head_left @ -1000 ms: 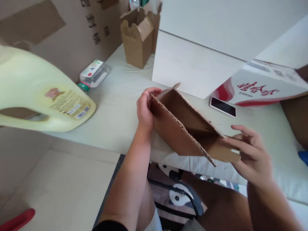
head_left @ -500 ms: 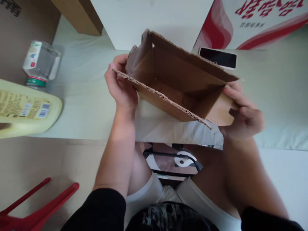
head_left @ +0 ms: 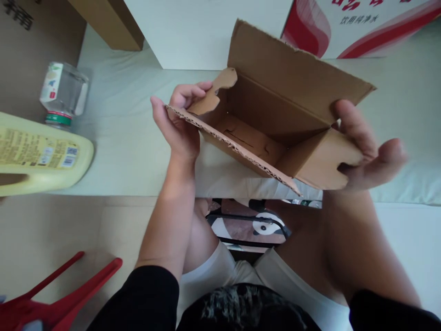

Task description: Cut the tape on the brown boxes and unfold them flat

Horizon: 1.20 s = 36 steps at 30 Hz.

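An open brown cardboard box is tilted toward me above the light green cloth, its inside bare except for cut slits in the bottom. My left hand grips its left end, with the fingers by the notched left flap and the thumb at the near flap's corner. At the right end, my right hand holds the box from behind the notched right flap. One of its fingers touches the raised far flap, while another digit sticks out to the right.
A clear plastic bottle and a yellow jug lie at the left on the cloth-covered surface. White and red cartons stand at the back. Red handles rise at lower left.
The far flap has swung up and outward, and the side flaps have opened out. My right hand has shifted right. The phone behind the box is now hidden.
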Each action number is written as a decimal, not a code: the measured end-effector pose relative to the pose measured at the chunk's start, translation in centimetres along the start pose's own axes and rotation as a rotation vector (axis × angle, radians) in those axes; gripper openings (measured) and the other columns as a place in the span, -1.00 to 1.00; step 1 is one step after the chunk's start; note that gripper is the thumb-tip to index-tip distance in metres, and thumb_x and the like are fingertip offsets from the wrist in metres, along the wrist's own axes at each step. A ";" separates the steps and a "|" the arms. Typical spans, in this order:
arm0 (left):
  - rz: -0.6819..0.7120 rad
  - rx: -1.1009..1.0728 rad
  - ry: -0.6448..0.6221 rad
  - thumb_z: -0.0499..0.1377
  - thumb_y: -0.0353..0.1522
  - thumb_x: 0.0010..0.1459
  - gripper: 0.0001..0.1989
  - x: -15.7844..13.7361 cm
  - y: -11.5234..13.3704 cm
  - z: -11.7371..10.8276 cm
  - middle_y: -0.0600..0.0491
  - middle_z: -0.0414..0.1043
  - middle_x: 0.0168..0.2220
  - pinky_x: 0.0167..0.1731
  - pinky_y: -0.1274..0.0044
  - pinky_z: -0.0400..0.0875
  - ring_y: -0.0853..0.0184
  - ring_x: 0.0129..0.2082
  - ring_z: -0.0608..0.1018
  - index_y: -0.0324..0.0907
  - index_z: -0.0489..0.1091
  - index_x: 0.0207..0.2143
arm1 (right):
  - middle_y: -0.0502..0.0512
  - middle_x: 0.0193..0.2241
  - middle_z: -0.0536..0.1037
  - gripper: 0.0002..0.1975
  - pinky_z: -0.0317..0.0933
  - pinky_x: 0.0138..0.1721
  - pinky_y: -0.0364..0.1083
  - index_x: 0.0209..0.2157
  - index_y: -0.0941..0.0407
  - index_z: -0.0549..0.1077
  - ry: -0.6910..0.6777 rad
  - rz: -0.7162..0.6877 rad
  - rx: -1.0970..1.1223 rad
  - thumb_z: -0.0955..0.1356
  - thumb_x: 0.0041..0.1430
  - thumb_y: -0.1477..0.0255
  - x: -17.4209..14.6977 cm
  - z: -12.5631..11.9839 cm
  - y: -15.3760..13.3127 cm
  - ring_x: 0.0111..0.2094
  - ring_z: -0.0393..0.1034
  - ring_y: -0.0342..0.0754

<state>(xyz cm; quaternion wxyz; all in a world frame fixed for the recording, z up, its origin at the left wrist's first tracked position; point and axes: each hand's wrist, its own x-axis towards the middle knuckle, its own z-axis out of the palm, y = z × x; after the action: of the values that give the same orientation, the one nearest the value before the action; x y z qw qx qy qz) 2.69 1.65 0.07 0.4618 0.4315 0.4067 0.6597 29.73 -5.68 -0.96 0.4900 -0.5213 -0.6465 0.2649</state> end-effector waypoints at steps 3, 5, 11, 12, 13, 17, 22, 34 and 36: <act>0.048 0.082 -0.010 -0.16 0.36 0.12 -0.23 0.1 -0.6 0.0 -0.09 0.58 -0.10 0.20 0.22 0.41 0.07 0.11 0.56 -0.09 0.42 -0.46 | 0.13 0.33 0.35 -0.20 0.05 0.18 0.48 0.27 -0.12 0.38 -0.033 0.088 0.363 -0.06 0.21 -0.09 0.5 0.2 -1.4 0.36 0.19 0.41; 0.077 0.130 -0.010 -0.10 0.37 0.08 -0.26 0.4 -1.0 -0.1 -0.07 0.57 -0.09 0.20 0.22 0.41 0.08 0.11 0.55 -0.06 0.42 -0.47 | 0.12 0.36 0.33 -0.23 0.05 0.17 0.48 0.28 -0.09 0.37 -0.034 0.148 0.399 -0.01 0.20 -0.05 0.8 0.0 -1.7 0.35 0.21 0.41; 0.062 0.101 0.033 -0.06 0.39 0.02 -0.26 0.6 -1.5 -0.2 -0.05 0.58 -0.14 0.19 0.27 0.43 0.11 0.09 0.56 -0.04 0.43 -0.52 | 0.18 0.28 0.41 -0.34 0.15 0.16 0.45 0.23 -0.09 0.39 0.062 0.117 0.280 0.14 0.16 0.03 1.1 0.6 -0.2 0.25 0.34 0.41; 0.081 0.088 0.019 -0.08 0.39 0.02 -0.25 0.6 -1.5 -0.2 -0.05 0.58 -0.13 0.20 0.26 0.42 0.11 0.09 0.56 -0.04 0.45 -0.51 | 0.18 0.25 0.43 -0.37 0.19 0.15 0.42 0.20 -0.10 0.39 0.083 0.087 0.257 0.17 0.15 0.01 1.0 1.0 0.2 0.23 0.37 0.38; 0.102 0.080 -0.003 -0.10 0.40 0.03 -0.23 0.5 -1.5 -0.2 -0.06 0.58 -0.13 0.22 0.25 0.41 0.11 0.09 0.56 -0.05 0.46 -0.50 | 0.18 0.21 0.45 -0.39 0.24 0.14 0.37 0.17 -0.12 0.38 0.108 0.068 0.234 0.20 0.14 0.00 0.9 1.5 0.5 0.20 0.40 0.35; 0.136 0.114 -0.013 -0.09 0.36 0.10 -0.26 0.3 -1.5 -0.2 -0.04 0.59 -0.12 0.21 0.25 0.43 0.14 0.09 0.57 -0.05 0.46 -0.50 | 0.20 0.13 0.49 -0.40 0.39 -0.01 0.23 0.24 -0.18 0.23 0.139 0.093 0.125 0.22 0.19 -0.03 0.3 2.8 0.9 0.07 0.50 0.26; 0.133 0.182 0.040 0.11 0.29 0.08 -0.38 0.2 -2.0 -0.5 -0.01 0.58 -0.16 0.13 0.26 0.47 0.12 0.02 0.61 -0.04 0.52 -0.40 | 0.08 0.12 0.52 -0.20 0.40 -0.04 0.17 0.39 -0.39 -0.20 0.155 0.030 0.181 0.28 0.24 0.09 -0.1 3.1 1.2 0.07 0.50 0.18; 0.164 0.209 -0.050 0.36 0.13 0.00 -0.52 1.0 -2.2 -1.4 0.04 0.55 0.04 0.28 0.20 0.36 0.07 0.23 0.51 0.06 0.53 -0.15 | 0.16 -0.02 0.53 -0.80 0.25 0.20 0.31 -0.25 -0.04 0.28 0.210 0.021 0.275 0.24 0.15 0.17 0.1 3.7 1.7 0.14 0.44 0.18; 0.168 0.240 -0.050 0.36 0.12 0.00 -0.57 1.3 -2.4 -1.6 0.03 0.55 0.05 0.31 0.17 0.32 0.03 0.27 0.47 0.01 0.56 -0.29 | 0.17 0.01 0.51 -0.80 0.26 0.20 0.31 -0.23 -0.04 0.25 0.205 0.037 0.227 0.25 0.13 0.19 0.0 3.8 1.7 0.16 0.42 0.18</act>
<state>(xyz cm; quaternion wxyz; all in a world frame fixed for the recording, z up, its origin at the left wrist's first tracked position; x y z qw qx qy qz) 1.52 3.28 -2.40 0.3601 0.5325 0.4333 0.6316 26.93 -4.50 -3.84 0.6042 -0.4987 -0.5495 0.2904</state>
